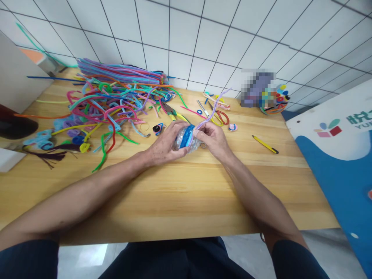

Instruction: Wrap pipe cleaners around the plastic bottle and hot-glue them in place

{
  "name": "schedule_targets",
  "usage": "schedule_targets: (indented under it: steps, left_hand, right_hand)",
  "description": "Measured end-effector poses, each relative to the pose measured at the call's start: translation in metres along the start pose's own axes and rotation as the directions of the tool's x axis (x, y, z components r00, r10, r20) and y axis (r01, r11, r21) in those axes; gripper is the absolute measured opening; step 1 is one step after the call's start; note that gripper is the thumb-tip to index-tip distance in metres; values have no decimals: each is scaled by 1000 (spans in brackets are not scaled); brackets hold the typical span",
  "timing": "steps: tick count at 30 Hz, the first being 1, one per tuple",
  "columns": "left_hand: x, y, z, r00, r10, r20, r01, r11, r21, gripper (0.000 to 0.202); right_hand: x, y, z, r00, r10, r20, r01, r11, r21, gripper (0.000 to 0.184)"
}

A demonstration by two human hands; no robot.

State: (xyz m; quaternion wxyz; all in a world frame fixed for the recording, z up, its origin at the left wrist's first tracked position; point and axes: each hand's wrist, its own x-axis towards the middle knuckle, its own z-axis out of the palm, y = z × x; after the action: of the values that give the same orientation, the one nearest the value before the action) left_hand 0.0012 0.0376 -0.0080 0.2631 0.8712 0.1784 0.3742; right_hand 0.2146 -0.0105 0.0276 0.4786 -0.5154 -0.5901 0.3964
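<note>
Left hand (169,143) curled around a clear plastic object (194,147) with a blue band (186,137), over the table (180,197). Right hand (214,139) pinching a purple pipe cleaner (214,110) beside the band. Just beyond: pliers (169,110) and scissors (223,116). Farther back: bundled pipe cleaners (122,72) near the tiled wall (186,35).

Left hand (166,146), one; right hand (214,139), one. Clear, blue-banded object (186,136): one. Pliers (168,108): one pair. Scissors (223,112): one pair. Yellow-and-black cutter (265,144): one. Wooden table (174,201): one. Fuzzy stems (116,73): many, overlapping too densely for an exact count.
</note>
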Motion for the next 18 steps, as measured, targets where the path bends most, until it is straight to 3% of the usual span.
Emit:
schedule_targets:
  steps: [18]
  left_hand:
    - [-1,2,3,1000,14,-19,-13,998,68,80]
  right_hand:
    - [1,3,-1,1000,13,-21,-11,999,48,28]
